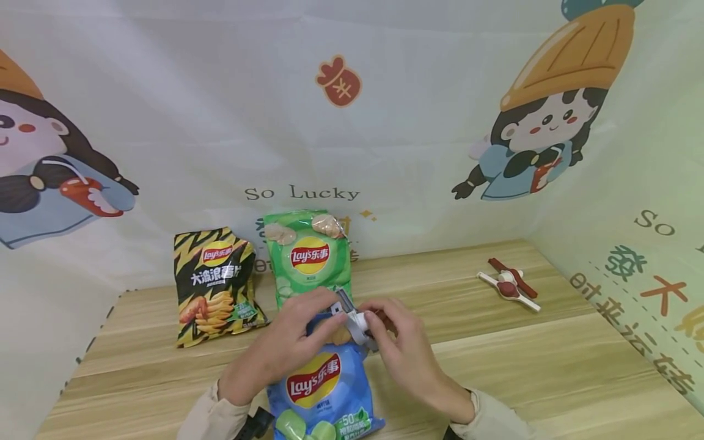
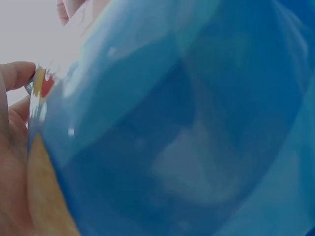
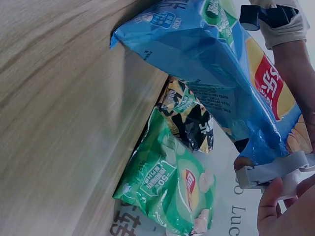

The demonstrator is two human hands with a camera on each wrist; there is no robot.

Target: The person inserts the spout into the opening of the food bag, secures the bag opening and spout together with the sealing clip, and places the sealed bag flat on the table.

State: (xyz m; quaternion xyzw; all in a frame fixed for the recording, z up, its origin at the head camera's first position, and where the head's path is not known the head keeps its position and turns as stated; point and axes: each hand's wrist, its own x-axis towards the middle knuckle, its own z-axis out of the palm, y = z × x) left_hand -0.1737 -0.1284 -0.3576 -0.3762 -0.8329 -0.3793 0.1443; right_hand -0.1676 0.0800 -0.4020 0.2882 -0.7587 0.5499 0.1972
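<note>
A blue Lay's chip bag [image 1: 324,391] stands in front of me, its top gathered between my hands. Across that top lies a grey and white bag clip [image 3: 275,169] with a white round knob. My left hand [image 1: 294,339] pinches the bag's top between thumb and index finger, right beside the clip. From the other side, my right hand [image 1: 398,348] holds the clip by its knob with thumb and fingers. In the left wrist view the blue bag [image 2: 172,123] fills most of the picture, hiding the clip almost wholly.
Behind the blue bag stand a green Lay's bag [image 1: 309,256] and a black and yellow Lay's bag [image 1: 214,287], near the printed backdrop [image 1: 418,153]. Red and white bag clips [image 1: 508,287] lie crossed at the right back of the wooden table [image 1: 550,360].
</note>
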